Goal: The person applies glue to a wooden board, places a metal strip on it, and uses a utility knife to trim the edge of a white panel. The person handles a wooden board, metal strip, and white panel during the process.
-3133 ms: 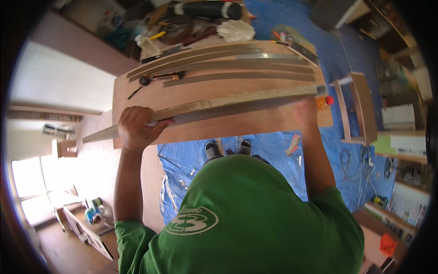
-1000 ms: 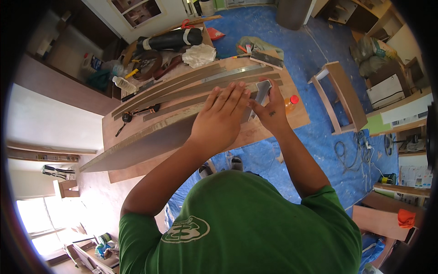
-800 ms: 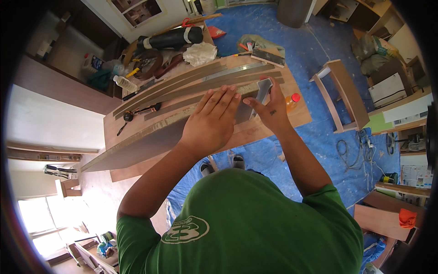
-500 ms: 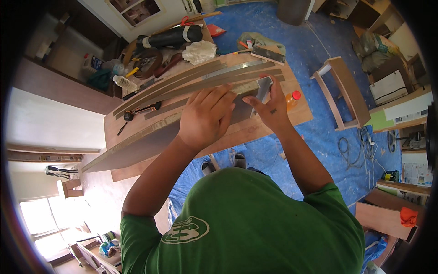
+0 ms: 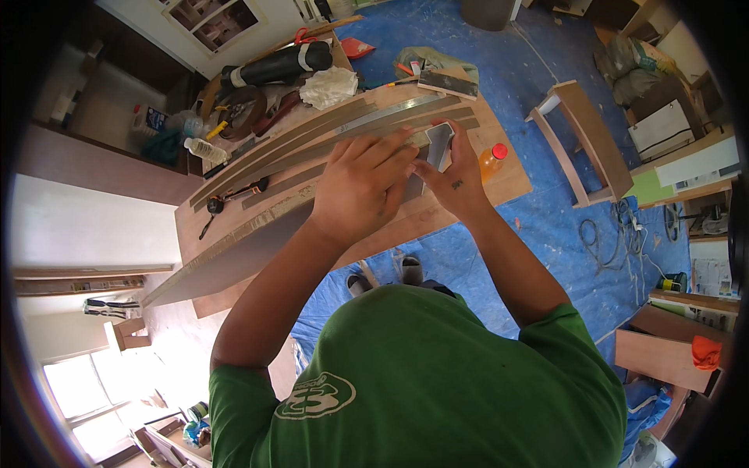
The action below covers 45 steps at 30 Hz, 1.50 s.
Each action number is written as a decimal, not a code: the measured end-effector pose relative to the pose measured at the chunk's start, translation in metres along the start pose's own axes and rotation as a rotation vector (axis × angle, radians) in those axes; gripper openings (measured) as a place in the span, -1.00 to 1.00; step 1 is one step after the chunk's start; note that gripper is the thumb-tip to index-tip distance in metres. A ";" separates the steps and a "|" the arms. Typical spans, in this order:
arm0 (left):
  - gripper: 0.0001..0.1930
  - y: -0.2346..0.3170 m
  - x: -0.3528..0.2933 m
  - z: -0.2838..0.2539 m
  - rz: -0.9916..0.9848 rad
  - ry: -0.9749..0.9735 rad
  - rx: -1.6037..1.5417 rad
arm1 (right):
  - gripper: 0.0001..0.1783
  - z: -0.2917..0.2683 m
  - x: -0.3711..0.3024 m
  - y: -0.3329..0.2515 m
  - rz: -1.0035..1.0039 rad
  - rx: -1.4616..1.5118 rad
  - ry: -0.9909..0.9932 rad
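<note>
A long grey board stands on its long edge on the wooden table, its upper edge rough and yellowish. My left hand is bent over that upper edge close to the board's right end, fingers together and reaching toward a pale grey strip, apparently edging. My right hand pinches the strip at the board's end, thumb on the near side and fingers behind. The fingertips of both hands almost meet. Whether the strip is stuck to the board cannot be seen.
Thin brown strips, a tape measure and a sanding block lie on the table. An orange bottle with a red cap stands right of my hand. A wooden frame and cables rest on the blue floor sheet.
My left hand has slid slightly right along the board's edge, closer to the right hand. My right hand and the strip have shifted a little left and tilted.
</note>
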<state>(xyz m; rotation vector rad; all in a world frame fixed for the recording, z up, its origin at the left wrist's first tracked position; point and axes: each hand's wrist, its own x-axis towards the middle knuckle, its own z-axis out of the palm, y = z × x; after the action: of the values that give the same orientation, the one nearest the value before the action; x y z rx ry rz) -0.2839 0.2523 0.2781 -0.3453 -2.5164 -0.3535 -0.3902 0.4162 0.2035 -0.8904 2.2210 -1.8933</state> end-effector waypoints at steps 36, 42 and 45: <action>-0.62 -0.028 -0.148 -0.103 -0.430 0.041 0.316 | -0.30 -0.006 0.001 0.008 -0.072 0.214 0.016; -0.66 -0.025 -0.158 -0.094 -0.435 0.090 0.340 | -0.56 -0.011 0.004 -0.023 -0.109 0.020 -0.047; -0.67 -0.020 -0.162 -0.089 -0.433 0.100 0.374 | -0.65 -0.016 -0.001 -0.027 0.017 0.076 -0.099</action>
<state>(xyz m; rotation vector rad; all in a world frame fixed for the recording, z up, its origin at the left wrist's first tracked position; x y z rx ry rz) -0.1148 0.1775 0.2538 0.3591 -2.4749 -0.0530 -0.3865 0.4289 0.2323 -0.9293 2.0792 -1.8695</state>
